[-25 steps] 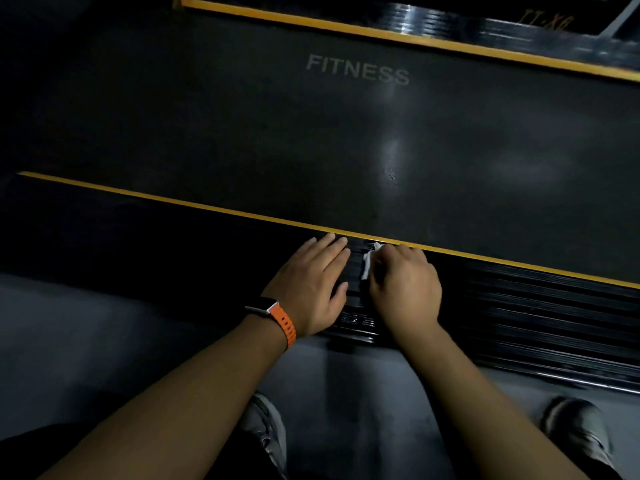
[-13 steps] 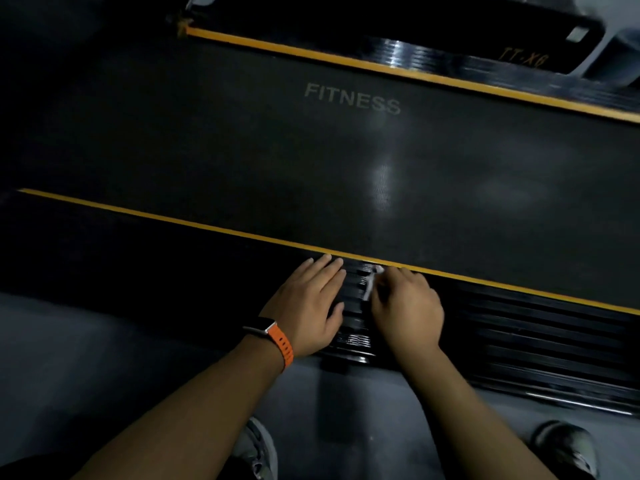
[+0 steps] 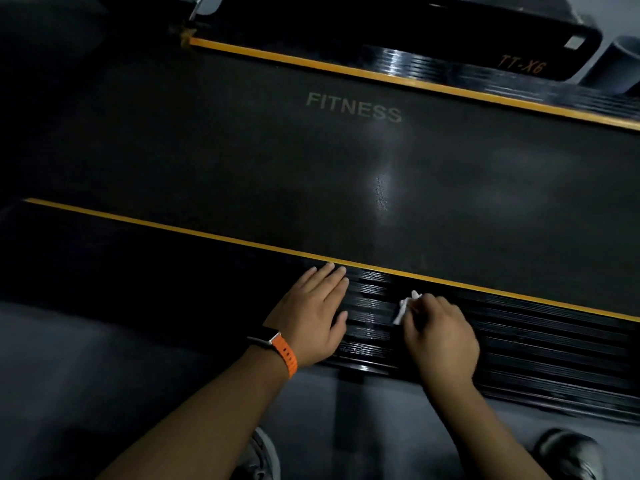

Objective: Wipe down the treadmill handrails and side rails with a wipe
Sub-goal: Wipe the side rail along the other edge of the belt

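Observation:
The near side rail (image 3: 540, 344) of the treadmill is black and ribbed, with a yellow stripe along its inner edge. My right hand (image 3: 438, 336) presses a small white wipe (image 3: 406, 306) onto the ribs; most of the wipe is hidden under the curled fingers. My left hand (image 3: 313, 315), with an orange-strapped watch on its wrist, lies flat on the same rail a little to the left, fingers straight. The far side rail (image 3: 412, 65), also black with a yellow stripe, runs along the top of the view. No handrail is in view.
The dark running belt (image 3: 242, 161) marked FITNESS lies between the two rails. Grey floor (image 3: 104, 375) runs along the near side, with my shoes (image 3: 571, 455) at the bottom edge. A grey cylinder (image 3: 620, 64) stands at the top right.
My right hand has slid the wipe to the right and toward me along the rail, opening a gap from the left hand. The camera view has tilted up slightly.

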Available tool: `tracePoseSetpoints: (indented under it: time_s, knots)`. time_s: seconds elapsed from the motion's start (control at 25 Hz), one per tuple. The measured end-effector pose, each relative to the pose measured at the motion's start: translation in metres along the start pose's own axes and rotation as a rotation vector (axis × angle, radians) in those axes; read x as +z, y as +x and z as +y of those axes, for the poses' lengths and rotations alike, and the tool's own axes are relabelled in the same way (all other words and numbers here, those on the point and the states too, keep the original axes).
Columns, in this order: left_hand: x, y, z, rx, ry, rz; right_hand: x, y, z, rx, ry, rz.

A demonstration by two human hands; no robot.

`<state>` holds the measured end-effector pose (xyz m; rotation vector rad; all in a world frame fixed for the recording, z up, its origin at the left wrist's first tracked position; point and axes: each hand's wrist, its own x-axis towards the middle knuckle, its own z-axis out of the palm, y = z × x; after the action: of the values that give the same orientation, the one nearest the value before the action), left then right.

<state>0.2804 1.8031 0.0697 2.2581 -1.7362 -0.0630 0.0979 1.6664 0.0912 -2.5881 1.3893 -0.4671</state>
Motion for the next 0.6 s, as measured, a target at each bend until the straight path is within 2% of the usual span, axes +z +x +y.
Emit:
tracePoseSetpoints:
  time_s: [0.08, 0.24, 0.4, 0.44, 0.6]
  knots:
    - [0.001, 0.001, 0.0, -0.002, 0.007, 0.004, 0.005, -0.003, -0.011, -0.018, 0.028, -0.006]
    - [0.001, 0.002, -0.001, 0.003, 0.007, 0.01, 0.014, -0.004, -0.045, -0.181, 0.032, -0.078]
    - [0.002, 0.001, 0.0, 0.001, 0.014, 0.005, -0.007, -0.004, 0.002, 0.068, 0.03, -0.016]
    - [0.002, 0.001, 0.0, -0.001, 0.017, 0.006, -0.006, -0.005, -0.001, 0.07, 0.04, -0.009]
    - [0.002, 0.002, -0.001, 0.001, 0.018, -0.01, 0.016, -0.005, -0.06, -0.176, 0.039, -0.069]
